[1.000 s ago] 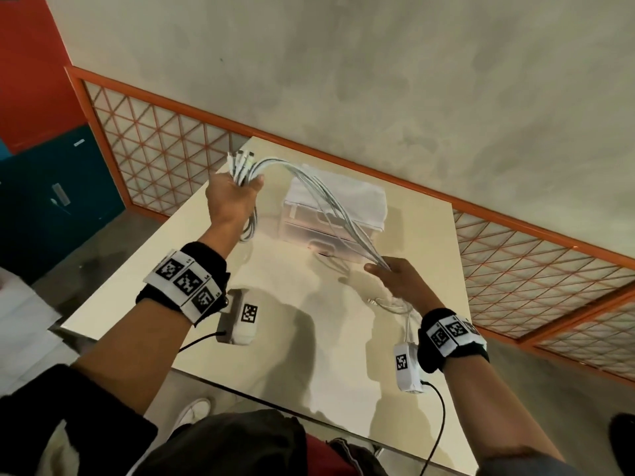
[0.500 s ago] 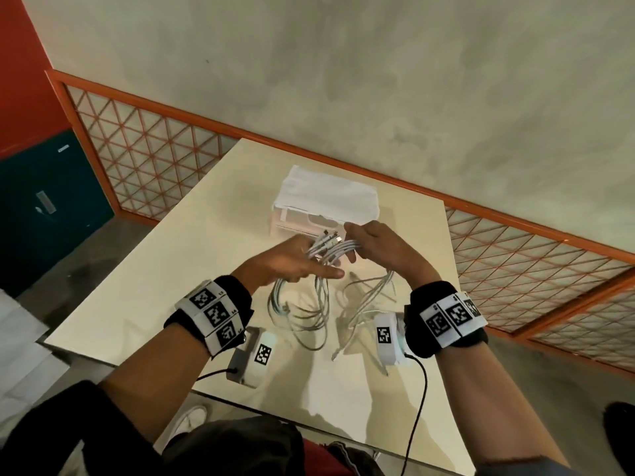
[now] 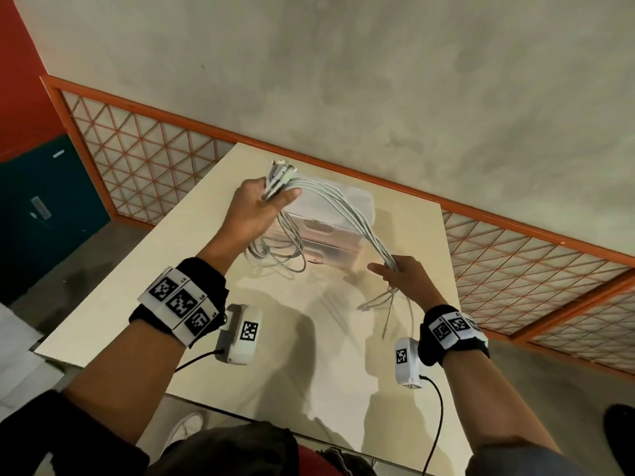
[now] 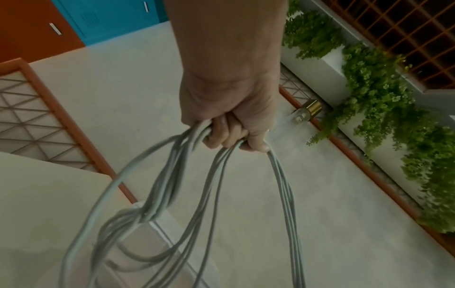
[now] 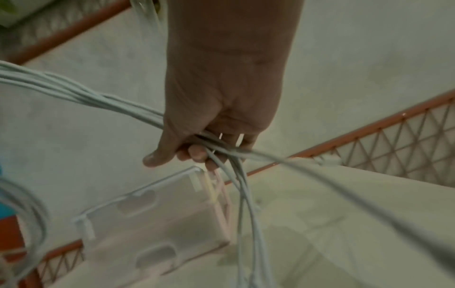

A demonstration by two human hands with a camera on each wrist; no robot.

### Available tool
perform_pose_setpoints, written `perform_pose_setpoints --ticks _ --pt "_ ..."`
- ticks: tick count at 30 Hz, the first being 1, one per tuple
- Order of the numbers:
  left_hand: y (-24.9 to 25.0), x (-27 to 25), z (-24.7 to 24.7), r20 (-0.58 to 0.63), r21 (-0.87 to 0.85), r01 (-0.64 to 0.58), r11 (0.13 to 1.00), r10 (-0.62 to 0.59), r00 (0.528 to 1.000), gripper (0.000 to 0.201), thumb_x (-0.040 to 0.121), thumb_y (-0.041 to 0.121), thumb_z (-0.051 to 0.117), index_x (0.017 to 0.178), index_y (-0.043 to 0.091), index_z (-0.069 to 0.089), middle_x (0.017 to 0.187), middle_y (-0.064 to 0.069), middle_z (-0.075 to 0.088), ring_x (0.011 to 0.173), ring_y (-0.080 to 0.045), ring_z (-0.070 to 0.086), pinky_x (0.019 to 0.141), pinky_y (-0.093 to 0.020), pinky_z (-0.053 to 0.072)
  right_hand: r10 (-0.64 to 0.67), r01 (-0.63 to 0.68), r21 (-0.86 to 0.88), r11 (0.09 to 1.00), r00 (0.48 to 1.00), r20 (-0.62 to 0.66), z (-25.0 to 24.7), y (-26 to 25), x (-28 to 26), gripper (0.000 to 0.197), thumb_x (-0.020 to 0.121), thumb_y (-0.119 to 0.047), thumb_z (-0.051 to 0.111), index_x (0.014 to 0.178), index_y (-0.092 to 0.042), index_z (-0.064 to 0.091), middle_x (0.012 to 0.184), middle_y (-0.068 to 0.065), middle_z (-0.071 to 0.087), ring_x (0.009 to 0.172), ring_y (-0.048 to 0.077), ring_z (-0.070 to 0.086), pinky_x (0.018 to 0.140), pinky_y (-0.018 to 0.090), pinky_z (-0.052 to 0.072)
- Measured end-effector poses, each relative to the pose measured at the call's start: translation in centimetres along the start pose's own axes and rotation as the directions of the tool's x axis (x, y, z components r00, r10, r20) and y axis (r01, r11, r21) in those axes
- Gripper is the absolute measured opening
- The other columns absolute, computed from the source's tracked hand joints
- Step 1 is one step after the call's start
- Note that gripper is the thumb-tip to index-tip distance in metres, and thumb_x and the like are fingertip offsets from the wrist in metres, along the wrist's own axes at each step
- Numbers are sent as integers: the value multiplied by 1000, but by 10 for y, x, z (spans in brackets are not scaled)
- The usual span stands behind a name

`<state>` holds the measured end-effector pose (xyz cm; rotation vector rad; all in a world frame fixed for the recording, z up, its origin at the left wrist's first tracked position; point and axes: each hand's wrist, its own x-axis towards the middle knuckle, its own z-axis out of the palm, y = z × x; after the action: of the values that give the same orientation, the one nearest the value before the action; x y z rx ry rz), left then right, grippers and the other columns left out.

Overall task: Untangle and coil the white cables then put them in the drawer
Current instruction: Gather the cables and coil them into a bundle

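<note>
1. A cream table stands against a mottled grey-beige wall
2. Behind the table – an orange-framed lattice panel along the wall's base
3. Left of the table: a teal cabinet, red wall above it
4. Green trailing plants in white planters beyond the lattice

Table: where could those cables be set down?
The near half of the table, between the drawer box and the front edge, is bare; so is its left part. By the box it is crowded with hanging cables and both hands.
</note>
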<state>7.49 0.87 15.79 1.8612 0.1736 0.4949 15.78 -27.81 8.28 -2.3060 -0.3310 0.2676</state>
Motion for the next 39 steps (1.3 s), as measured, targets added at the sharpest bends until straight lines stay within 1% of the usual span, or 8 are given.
perform_pose_setpoints --ticks 16,21,25,28,32,35,37,39 --pt "9 3 16 -250 -123 -10 992 -21 968 45 86 32 65 53 24 36 38 12 35 37 -1 32 44 -13 24 306 -274 -334 902 951 43 20 36 9 59 68 -72 64 61 -17 47 73 5 64 72 25 61 71 34 48" --pt "4 2 16 -103 48 11 999 -6 995 40 84 31 69 54 20 45 50 5 39 39 1 39 43 -11 28 317 -325 -314 892 945 -78 14 45 2 46 77 -53 70 67 -11 53 68 2 57 81 30 60 69 32 42" --pt "-6 -4 18 164 162 66 985 -93 982 20 70 23 82 73 14 64 53 6 46 41 2 44 43 -8 30 440 -379 -505 775 898 0 10 48 -1 49 71 -33 82 107 -14 55 120 10 55 121 30 49 94 38 35" --pt "-6 -10 23 256 204 89 975 -141 956 38 61 19 88 90 14 65 53 8 39 39 -1 40 40 -8 28 517 -388 -645 659 856 13 8 36 -3 63 82 -17 71 135 -9 38 138 14 42 132 33 38 108 44 27" --pt "-3 -13 32 119 -28 114 993 -110 987 37 72 33 80 60 20 46 51 5 34 38 -3 31 43 -17 29 382 -232 -623 747 916 117 2 1 8 53 92 -9 47 143 -12 34 148 15 35 137 31 34 113 43 26" --pt "3 -15 43 43 -273 239 932 -237 971 46 87 44 60 56 24 33 42 9 28 36 -8 24 41 -21 22 45 22 -289 957 974 224 7 -38 16 44 93 -5 48 136 -15 49 146 11 44 131 21 43 103 27 33" --pt "7 -15 49 65 -396 271 877 -268 961 46 93 44 51 58 23 30 38 12 24 34 -6 21 39 -21 19 -93 110 -37 993 948 306 19 -73 8 31 100 -27 45 125 -18 62 138 3 55 123 12 49 98 23 35" --pt "11 -16 51 46 -447 240 862 -245 968 46 97 41 44 59 21 27 38 11 22 33 -4 20 37 -19 19 -145 101 128 987 902 407 33 -107 -5 48 100 -48 28 109 -24 69 126 -4 63 119 11 54 104 26 38"
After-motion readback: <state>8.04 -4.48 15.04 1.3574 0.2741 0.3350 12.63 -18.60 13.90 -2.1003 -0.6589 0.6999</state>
